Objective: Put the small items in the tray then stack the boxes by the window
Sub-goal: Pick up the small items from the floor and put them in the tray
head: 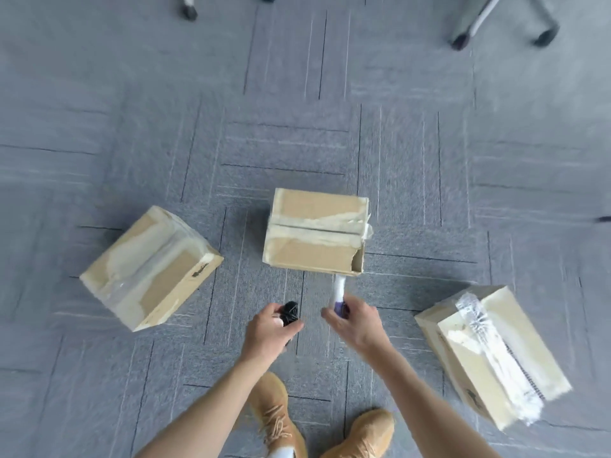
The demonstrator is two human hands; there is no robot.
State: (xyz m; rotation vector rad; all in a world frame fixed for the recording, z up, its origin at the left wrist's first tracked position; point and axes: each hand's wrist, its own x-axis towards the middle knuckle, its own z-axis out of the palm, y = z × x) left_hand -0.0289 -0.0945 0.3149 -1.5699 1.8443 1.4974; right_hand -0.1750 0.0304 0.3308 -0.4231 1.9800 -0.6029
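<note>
Three taped cardboard boxes lie on the grey carpet: a left box (150,267), a middle box (315,231) and a right box (492,353). My left hand (269,330) is closed around a small black item (289,312). My right hand (355,320) grips a white tube-like item with a purple end (339,292), its tip just below the middle box's near edge. Both hands hover above the floor between the boxes. No tray or window is in view.
Chair legs with castors (545,36) stand at the top right, and more castors (190,11) at the top left. A small dark item (605,219) lies at the right edge. My tan boots (277,421) are at the bottom centre.
</note>
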